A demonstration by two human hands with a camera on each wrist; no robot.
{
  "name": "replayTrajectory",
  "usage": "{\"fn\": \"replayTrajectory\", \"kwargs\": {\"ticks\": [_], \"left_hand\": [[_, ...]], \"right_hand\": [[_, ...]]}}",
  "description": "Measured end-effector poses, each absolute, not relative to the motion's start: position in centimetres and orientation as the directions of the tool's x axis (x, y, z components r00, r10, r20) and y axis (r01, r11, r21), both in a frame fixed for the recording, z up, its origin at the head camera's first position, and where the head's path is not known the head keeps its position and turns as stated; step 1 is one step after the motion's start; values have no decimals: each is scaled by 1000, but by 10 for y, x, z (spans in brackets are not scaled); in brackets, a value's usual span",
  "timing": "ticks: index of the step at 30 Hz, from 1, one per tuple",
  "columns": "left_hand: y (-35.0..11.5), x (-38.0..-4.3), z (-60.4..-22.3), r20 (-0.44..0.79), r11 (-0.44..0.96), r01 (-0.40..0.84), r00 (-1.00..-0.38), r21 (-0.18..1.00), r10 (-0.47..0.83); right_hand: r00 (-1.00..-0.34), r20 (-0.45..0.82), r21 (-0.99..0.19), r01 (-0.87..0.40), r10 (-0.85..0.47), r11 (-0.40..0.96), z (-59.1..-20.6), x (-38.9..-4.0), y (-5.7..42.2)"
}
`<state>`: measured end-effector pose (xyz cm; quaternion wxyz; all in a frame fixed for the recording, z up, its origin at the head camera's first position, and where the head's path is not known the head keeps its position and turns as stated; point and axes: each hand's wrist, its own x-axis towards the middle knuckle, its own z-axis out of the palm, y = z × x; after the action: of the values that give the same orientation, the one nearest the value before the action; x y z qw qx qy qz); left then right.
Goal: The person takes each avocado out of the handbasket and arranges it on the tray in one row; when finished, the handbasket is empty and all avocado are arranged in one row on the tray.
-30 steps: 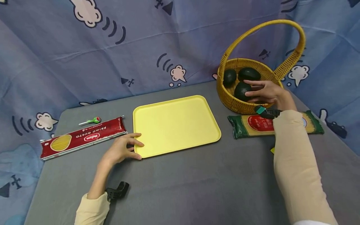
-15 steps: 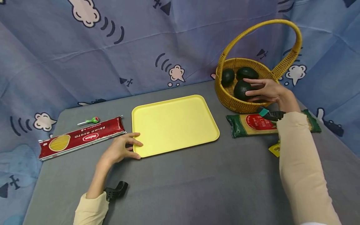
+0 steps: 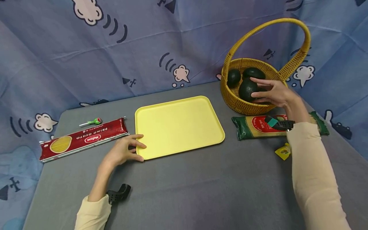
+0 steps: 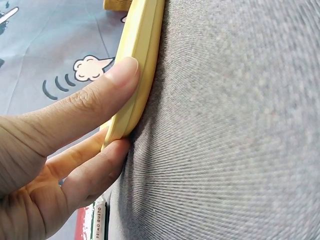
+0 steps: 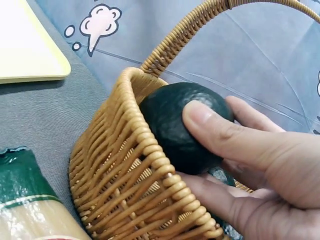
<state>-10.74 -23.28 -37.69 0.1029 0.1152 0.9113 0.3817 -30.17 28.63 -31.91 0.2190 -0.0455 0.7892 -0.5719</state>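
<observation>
My right hand (image 3: 274,92) grips a dark green avocado (image 5: 185,125) at the front rim of the yellow wicker basket (image 3: 244,110). In the right wrist view the thumb lies across the avocado's near side, with other fingers behind and below it. Two more avocados, a left one (image 3: 233,77) and a back one (image 3: 254,73), lie inside the basket; a dark green piece shows under the hand. At the near left corner of the yellow tray (image 3: 179,127), my left hand (image 3: 122,150) pinches the rim (image 4: 135,80), thumb on one side and fingers on the other.
A red spaghetti pack (image 3: 84,139) lies left of the tray, with a green lollipop (image 3: 96,121) behind it. Below the basket lies a green-ended pasta pack (image 3: 247,127), partly under the right forearm. A small yellow packet (image 3: 283,151) sits beside that sleeve.
My right hand has raised the avocado slightly inside the basket, and the forearm has shifted right, uncovering more of the small yellow packet. The left hand keeps its place on the tray.
</observation>
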Motion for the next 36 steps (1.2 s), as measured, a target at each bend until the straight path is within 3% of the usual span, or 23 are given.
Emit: {"fn": "replayTrajectory", "kwargs": {"ticks": [12,20,30,36], "left_hand": [[-233,-108,-378,-99,693,135,-953,708,286],[-234,-107,-378,-82,698,156,-952,699,295],[-234,-106,-378,-81,701,155,-953,696,291],[-234,-106,-378,-77,703,162,-952,692,295]], "right_hand": [[-937,-250,-939,172,-245,298,-315,-288,282],[-959,-169,-985,156,-226,75,-308,-272,277],[-970,-121,-992,112,-212,54,-297,-249,264],[-970,-76,-995,87,-231,-39,-295,-232,247]]}}
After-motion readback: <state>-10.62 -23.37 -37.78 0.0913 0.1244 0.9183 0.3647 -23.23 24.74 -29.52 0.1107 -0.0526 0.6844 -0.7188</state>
